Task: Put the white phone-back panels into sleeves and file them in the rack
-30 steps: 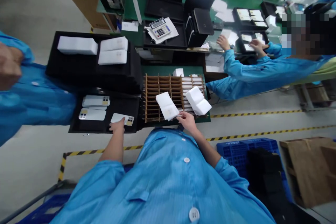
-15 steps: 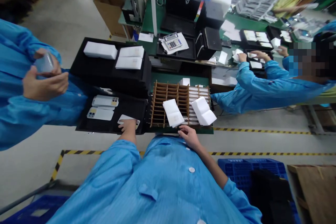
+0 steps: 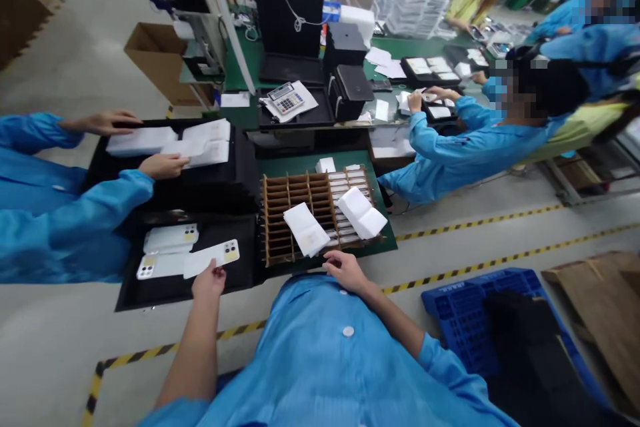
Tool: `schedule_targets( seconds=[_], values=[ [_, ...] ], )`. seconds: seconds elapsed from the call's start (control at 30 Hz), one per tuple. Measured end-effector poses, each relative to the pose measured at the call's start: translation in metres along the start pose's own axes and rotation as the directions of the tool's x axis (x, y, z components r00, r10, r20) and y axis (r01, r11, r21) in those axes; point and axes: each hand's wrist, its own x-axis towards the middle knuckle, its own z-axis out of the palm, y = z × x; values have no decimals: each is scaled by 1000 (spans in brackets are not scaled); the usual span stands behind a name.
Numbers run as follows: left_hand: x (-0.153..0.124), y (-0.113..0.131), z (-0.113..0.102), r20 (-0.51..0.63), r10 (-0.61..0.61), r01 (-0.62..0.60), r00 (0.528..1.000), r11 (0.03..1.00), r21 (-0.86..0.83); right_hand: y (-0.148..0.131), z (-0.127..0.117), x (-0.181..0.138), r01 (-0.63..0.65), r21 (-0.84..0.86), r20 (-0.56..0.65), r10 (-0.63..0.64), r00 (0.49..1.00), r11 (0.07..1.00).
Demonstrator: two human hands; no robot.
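Your left grip (image 3: 209,280) pinches a white phone (image 3: 206,259) above the black tray (image 3: 239,277), left of the divided crate (image 3: 296,188).
Your fingers hide part of its near edge, and it covers one end of a second phone (image 3: 159,265). Its yellow patch (image 3: 231,251) is too small to read. Your right grip (image 3: 326,263) sits loose in front of the crate, fingers slightly parted. White sheets (image 3: 306,230) mask some compartments, their faint print illegible. Left of the crate, a co-worker (image 3: 40,213) is cut off.

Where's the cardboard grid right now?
Centre of the head view: the grid sits on the green table, just right of the low black tray, with the right hand by its near edge.
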Motion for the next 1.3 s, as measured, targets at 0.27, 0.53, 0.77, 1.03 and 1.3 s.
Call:
schedule_targets(
  seconds=[0.27, 0.53, 0.77, 1.03, 1.3],
  values=[
    [-95, 40, 39, 489, 117, 150, 865, 868, -473, -42, -6, -3, 43, 385, 125, -98, 987, 922],
    [-154, 162, 119, 491, 748, -586, 446, 659, -471, 6, -113, -53, 110, 583, -563, 302, 769, 805],
    [-175, 225, 203, 703, 702, -990, 113, 138, 22, 49, -155, -79, 214, 665, -665, 437, 606, 716],
    [-169, 231, 208, 776, 601, -981, 191, 101, 164, 52, -155, -73, 140, 647, -601, 388, 698, 750],
    [-189, 230, 208, 781, 589, -976, 207, 65, 210, 64, -171, -69, 39, 540, -570, 331, 752, 841]
  ],
)
